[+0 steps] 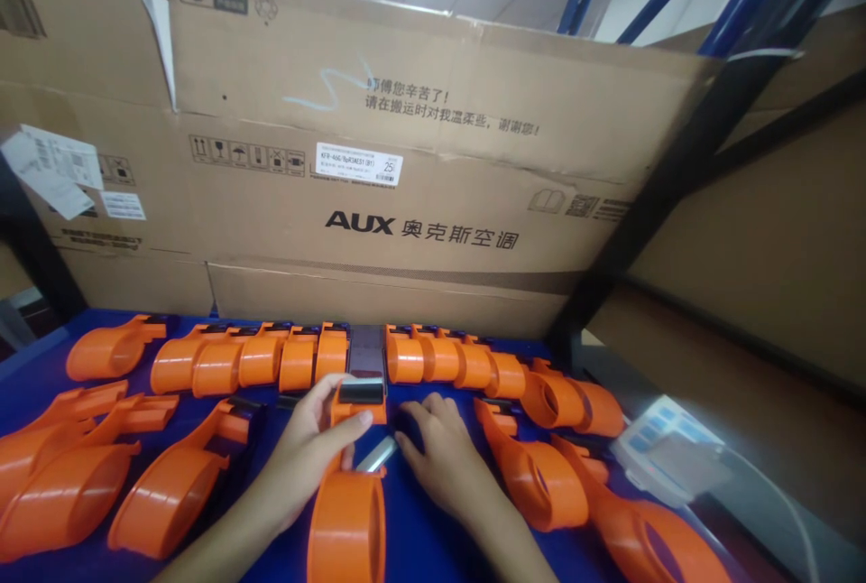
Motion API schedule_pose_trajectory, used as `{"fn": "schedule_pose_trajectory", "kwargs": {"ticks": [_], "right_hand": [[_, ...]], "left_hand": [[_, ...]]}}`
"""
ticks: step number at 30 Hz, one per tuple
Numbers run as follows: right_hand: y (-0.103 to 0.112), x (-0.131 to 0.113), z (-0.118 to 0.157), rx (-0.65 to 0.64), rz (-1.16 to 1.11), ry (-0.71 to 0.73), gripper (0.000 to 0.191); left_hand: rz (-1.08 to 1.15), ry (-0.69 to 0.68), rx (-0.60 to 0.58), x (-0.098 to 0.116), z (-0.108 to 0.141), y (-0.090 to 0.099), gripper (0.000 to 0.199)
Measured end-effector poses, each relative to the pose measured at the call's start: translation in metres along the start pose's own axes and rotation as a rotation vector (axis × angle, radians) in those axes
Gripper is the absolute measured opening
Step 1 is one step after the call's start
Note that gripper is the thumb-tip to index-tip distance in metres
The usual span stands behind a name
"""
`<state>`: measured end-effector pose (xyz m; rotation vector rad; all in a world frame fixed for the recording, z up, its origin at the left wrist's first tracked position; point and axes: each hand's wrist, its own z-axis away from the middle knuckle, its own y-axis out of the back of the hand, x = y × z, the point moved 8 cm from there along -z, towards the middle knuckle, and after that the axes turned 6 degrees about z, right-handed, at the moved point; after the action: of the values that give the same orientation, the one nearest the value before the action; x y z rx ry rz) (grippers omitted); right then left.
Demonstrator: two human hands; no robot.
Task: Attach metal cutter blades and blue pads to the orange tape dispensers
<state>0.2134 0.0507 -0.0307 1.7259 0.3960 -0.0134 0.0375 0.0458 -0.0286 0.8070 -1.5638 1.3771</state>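
Observation:
My left hand [317, 439] is wrapped round the upper part of an orange plastic piece [348, 520], its thumb across the front. The piece has a wide ring at its lower end and a dark, silver-edged part [361, 391] at its top. Beside it, my right hand [433, 439] is closed, its fingers curled over the blue surface [423, 547]. A small silver bar [377, 454] lies between the hands, its right end near my right fingertips. Whatever my right fingers hold is hidden and dark.
Similar orange pieces stand in a row [261, 357] at the back and lie at both sides [541, 475]. A white device with a cable [667, 448] is on the right. Behind rises a large cardboard sheet [439, 159], beside a dark rack post [629, 204].

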Motion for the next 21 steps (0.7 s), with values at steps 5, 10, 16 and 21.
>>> {"fn": "schedule_pose_trajectory", "kwargs": {"ticks": [5, 10, 16, 21], "right_hand": [[0.004, -0.007, 0.001, -0.013, -0.002, 0.042, 0.023], [0.004, -0.005, -0.001, 0.013, -0.144, 0.046, 0.020], [0.012, -0.002, -0.004, 0.071, -0.500, -0.006, 0.020], [0.016, -0.014, -0.004, 0.095, -0.866, 0.052, 0.028]], "left_hand": [[-0.057, -0.023, -0.021, -0.002, -0.001, 0.000, 0.046], [-0.090, -0.043, -0.034, -0.001, 0.000, 0.000, 0.044], [-0.109, -0.027, -0.028, -0.004, -0.001, 0.003, 0.043], [-0.104, -0.048, -0.032, 0.000, -0.001, 0.001, 0.040]]}}
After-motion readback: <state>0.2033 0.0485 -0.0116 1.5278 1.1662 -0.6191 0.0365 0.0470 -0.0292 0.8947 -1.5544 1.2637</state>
